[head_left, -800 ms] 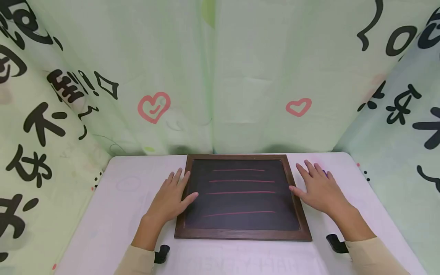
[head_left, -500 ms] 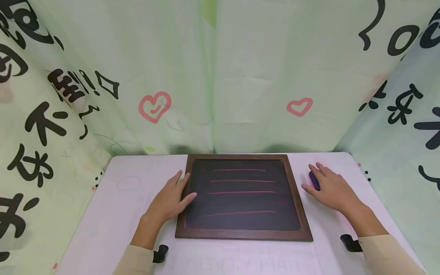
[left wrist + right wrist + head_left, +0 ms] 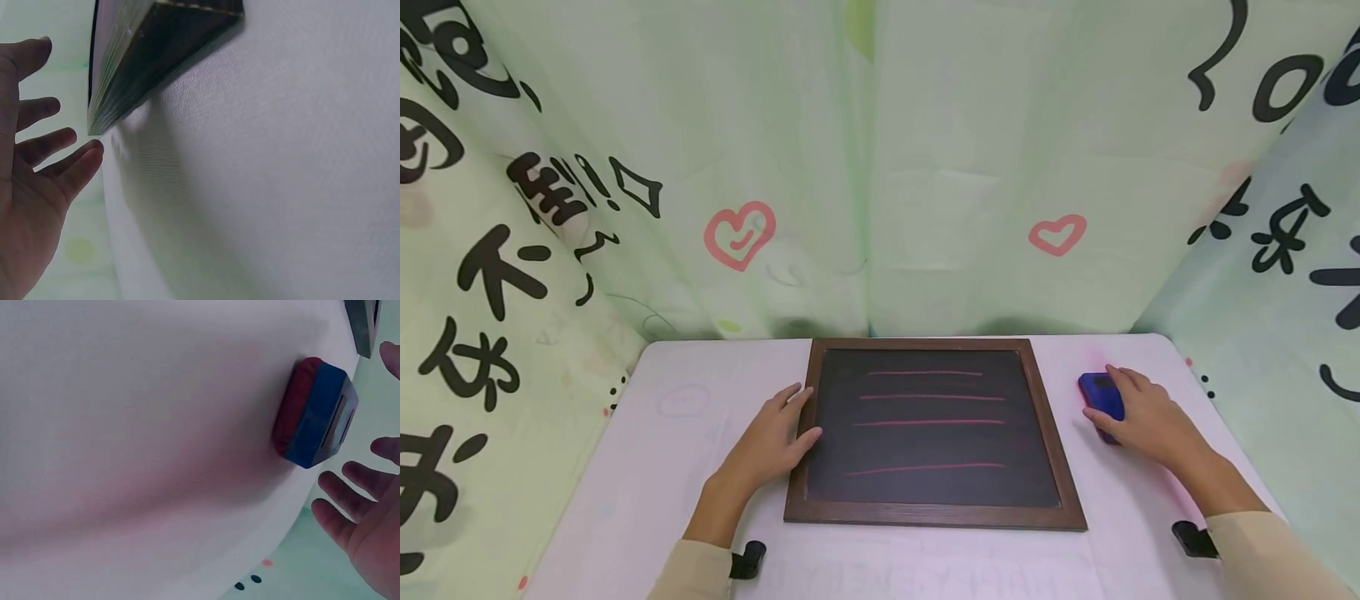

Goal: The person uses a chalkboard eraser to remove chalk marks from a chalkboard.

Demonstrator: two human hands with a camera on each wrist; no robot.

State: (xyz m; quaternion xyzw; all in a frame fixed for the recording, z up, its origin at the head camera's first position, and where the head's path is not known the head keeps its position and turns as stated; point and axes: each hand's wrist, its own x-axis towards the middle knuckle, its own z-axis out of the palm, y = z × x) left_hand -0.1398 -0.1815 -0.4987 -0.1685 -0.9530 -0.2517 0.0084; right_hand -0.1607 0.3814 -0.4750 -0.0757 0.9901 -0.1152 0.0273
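A small blackboard (image 3: 925, 446) in a brown wooden frame lies on the white table, with several pink lines across its dark face. My left hand (image 3: 767, 437) is at the board's left side, fingers spread and thumb over the frame. In the left wrist view, the relaxed fingers are close to the board's frame (image 3: 162, 56); contact cannot be told. To the right of the board lies a blackboard eraser (image 3: 1099, 393), blue on top with a red felt underside (image 3: 295, 406). My right hand (image 3: 1150, 425) hovers over it, its fingers loosely spread and apart from it in the right wrist view.
The white table (image 3: 685, 467) is bordered by pale green curtains (image 3: 940, 183) with black characters and red hearts at the back and both sides. Each wrist carries a black strap piece (image 3: 748, 560) near the sleeve.
My right hand has moved right, from beside the board's right edge to the eraser, uncovering the eraser's blue top. My left hand has drawn back slightly to the left on the frame.
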